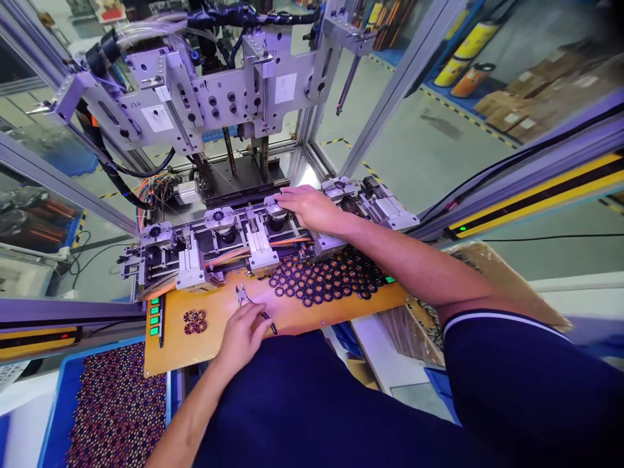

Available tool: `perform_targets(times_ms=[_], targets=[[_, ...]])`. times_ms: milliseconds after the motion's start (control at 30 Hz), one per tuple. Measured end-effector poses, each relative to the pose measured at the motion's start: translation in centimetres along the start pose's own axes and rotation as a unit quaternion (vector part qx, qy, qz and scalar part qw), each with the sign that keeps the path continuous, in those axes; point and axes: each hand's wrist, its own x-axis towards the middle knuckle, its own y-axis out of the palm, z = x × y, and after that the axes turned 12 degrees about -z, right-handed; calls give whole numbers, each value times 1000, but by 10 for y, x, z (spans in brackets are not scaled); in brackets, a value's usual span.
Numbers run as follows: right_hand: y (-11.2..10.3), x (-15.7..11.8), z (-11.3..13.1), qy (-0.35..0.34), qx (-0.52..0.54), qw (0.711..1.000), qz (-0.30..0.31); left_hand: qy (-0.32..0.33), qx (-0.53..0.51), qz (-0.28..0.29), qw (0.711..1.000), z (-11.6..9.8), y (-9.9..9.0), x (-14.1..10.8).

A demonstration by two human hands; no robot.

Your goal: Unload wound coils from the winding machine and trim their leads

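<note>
My right hand [314, 208] reaches over the machine's row of fixtures. Its fingers are stretched out, with their tips at the top of a metal fixture [275, 209]; its thumb and anything beneath the fingers are hidden. Lower down, my left hand [241, 338] is over the yellow work board, thumb and fingers apart. Under and beside its fingers lies a pair of cutting pliers [241, 296], jaws pointing away and one dark handle showing past the hand. Many dark rings with coppery centres [319, 283] cover the board right of the pliers.
A small group of similar rings [195, 322] lies on the left of the yellow board [170, 354], near green buttons [155, 320]. A blue tray [53, 422] full of small parts stands lower left. Machine plates [214, 97] hang above the fixtures. A cardboard box [517, 286] is at right.
</note>
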Motion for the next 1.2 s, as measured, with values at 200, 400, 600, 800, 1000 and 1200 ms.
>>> perform_targets(times_ms=[200,400,600,800,1000,1200], targets=[[-1,2,0,-5,-1,1000,-2,30,53,32,998,6,49,22],[-3,5,8,5,16,999,-48,34,58,25,997,11,61,24],[-30,-26,70,5,63,983,-172,-12,-32,-19,999,10,61,22],[-40,-86,153,-21,347,925,-153,-85,-205,-72,972,-25,1,6],[-44,-84,187,-20,470,876,-102,-164,-464,-35,870,-59,-36,-6],[-46,-79,201,-67,338,915,-210,-222,-532,-101,811,-67,-26,-16]])
